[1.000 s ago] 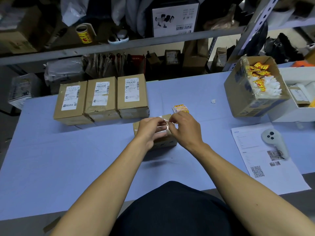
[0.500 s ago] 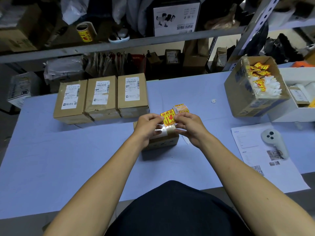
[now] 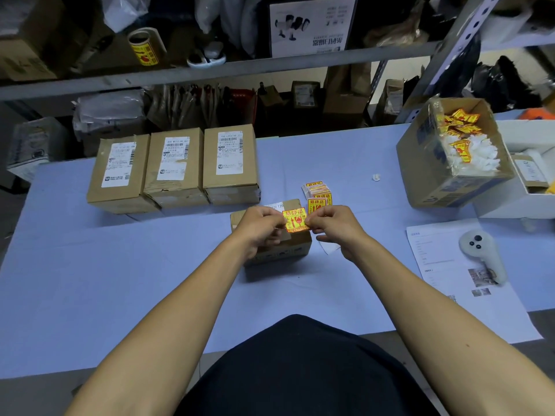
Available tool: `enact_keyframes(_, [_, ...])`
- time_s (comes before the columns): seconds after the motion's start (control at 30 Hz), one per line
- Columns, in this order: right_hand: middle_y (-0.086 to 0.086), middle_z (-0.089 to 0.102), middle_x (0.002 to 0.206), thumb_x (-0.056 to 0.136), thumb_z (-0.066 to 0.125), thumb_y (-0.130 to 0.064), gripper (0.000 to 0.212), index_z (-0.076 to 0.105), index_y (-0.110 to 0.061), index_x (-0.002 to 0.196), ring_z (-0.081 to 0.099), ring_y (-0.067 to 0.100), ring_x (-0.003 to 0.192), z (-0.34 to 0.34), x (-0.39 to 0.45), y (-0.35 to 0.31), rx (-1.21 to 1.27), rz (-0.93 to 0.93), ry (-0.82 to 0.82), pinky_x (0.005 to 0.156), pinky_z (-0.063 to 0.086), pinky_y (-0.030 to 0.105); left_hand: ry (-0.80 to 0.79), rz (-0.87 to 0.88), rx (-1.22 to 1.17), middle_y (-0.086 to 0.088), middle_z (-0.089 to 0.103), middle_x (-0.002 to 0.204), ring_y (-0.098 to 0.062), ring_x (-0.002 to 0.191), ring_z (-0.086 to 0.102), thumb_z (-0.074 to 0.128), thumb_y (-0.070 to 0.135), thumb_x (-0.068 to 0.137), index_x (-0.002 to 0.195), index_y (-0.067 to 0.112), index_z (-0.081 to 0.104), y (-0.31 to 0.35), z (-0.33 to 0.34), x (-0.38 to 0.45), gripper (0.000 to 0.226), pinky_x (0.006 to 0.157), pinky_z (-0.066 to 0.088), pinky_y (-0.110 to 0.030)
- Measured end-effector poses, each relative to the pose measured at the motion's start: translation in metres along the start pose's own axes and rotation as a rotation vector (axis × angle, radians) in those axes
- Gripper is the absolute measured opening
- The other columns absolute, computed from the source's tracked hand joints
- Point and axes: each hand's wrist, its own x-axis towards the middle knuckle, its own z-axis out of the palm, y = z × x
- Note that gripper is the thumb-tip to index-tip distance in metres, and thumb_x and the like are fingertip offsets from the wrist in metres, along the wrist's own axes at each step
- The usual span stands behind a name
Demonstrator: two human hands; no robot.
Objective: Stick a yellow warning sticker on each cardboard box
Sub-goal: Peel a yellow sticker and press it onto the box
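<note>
A yellow warning sticker [image 3: 294, 219] with red print is stretched between my left hand [image 3: 260, 228] and my right hand [image 3: 335, 228], each pinching one edge. It hovers just over a small cardboard box [image 3: 279, 250] on the blue table, which my left hand partly hides. A stack of more yellow stickers [image 3: 316, 192] lies just behind the box. Three taller cardboard boxes with white labels stand in a row at the back left: the left box [image 3: 118, 172], the middle box [image 3: 175, 166] and the right box [image 3: 229, 163].
An open carton [image 3: 450, 178] with peeled sticker backings sits at the right, a white tray [image 3: 528, 199] beside it. A printed sheet [image 3: 450, 283] with a white controller [image 3: 480, 253] lies at the right front. Shelving crosses the back, with a sticker roll [image 3: 145, 48].
The sticker has come free of its backing and now faces up between both hands. My hands have spread slightly apart and shifted a little to the right over the small box.
</note>
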Motion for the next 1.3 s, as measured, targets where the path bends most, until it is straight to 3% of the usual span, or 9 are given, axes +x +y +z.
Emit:
enact_keyframes(0.17, [0.007, 0.066, 0.087, 0.089, 0.065, -0.012, 0.007, 0.064, -0.011, 0.082, 0.063, 0.018, 0.081, -0.001, 0.010, 0.007, -0.101, 0.086, -0.059, 0.068, 0.054, 0.031, 0.033, 0.003, 0.116, -0.009, 0.060, 0.065, -0.015, 0.052, 0.051, 0.064, 0.006, 0.088, 0.079, 0.009, 0.065, -0.004, 0.007, 0.005, 0.010, 0.048, 0.046, -0.023])
enact_keyframes(0.33, [0.007, 0.061, 0.094, 0.090, 0.061, -0.013, 0.005, 0.061, -0.009, 0.088, 0.058, 0.018, 0.085, 0.000, 0.015, 0.011, -0.183, 0.110, -0.069, 0.067, 0.050, 0.030, 0.078, 0.032, 0.225, -0.009, 0.064, 0.061, -0.020, 0.055, 0.056, 0.066, 0.003, 0.081, 0.062, 0.012, 0.066, -0.011, 0.014, 0.012, 0.020, 0.058, 0.050, -0.031])
enact_keyframes(0.53, [0.012, 0.054, 0.091, 0.090, 0.062, -0.014, 0.009, 0.059, -0.006, 0.086, 0.053, 0.019, 0.084, 0.000, 0.019, 0.011, -0.273, 0.106, -0.079, 0.069, 0.048, 0.033, 0.117, 0.054, 0.366, -0.006, 0.067, 0.059, -0.018, 0.056, 0.059, 0.067, 0.010, 0.078, 0.057, 0.013, 0.067, -0.013, 0.014, 0.016, 0.022, 0.062, 0.053, -0.032])
enact_keyframes(0.8, [0.012, 0.065, 0.099, 0.089, 0.063, -0.016, 0.015, 0.067, -0.002, 0.094, 0.063, 0.021, 0.092, 0.001, 0.024, 0.017, -0.303, 0.121, -0.090, 0.074, 0.055, 0.036, 0.142, 0.150, 0.612, -0.007, 0.073, 0.082, -0.020, 0.082, 0.065, 0.067, 0.016, 0.083, 0.076, 0.008, 0.075, -0.010, 0.016, 0.015, 0.013, 0.071, 0.051, -0.031])
enact_keyframes(0.93, [0.013, 0.066, 0.095, 0.087, 0.063, -0.015, 0.019, 0.068, 0.002, 0.093, 0.064, 0.022, 0.088, 0.000, 0.026, 0.019, -0.309, 0.115, -0.067, 0.074, 0.056, 0.038, 0.147, 0.166, 0.674, -0.009, 0.073, 0.081, -0.023, 0.083, 0.066, 0.066, 0.015, 0.081, 0.074, 0.008, 0.074, -0.010, 0.019, 0.015, 0.013, 0.074, 0.055, -0.036])
enact_keyframes(1.3, [0.016, 0.068, 0.094, 0.087, 0.062, -0.016, 0.021, 0.068, 0.003, 0.093, 0.067, 0.024, 0.087, 0.002, 0.026, 0.023, -0.353, 0.099, -0.045, 0.064, 0.058, 0.033, 0.180, 0.223, 0.784, -0.007, 0.072, 0.079, -0.024, 0.081, 0.065, 0.065, 0.018, 0.078, 0.071, 0.011, 0.072, -0.016, 0.023, 0.020, 0.012, 0.070, 0.054, -0.033])
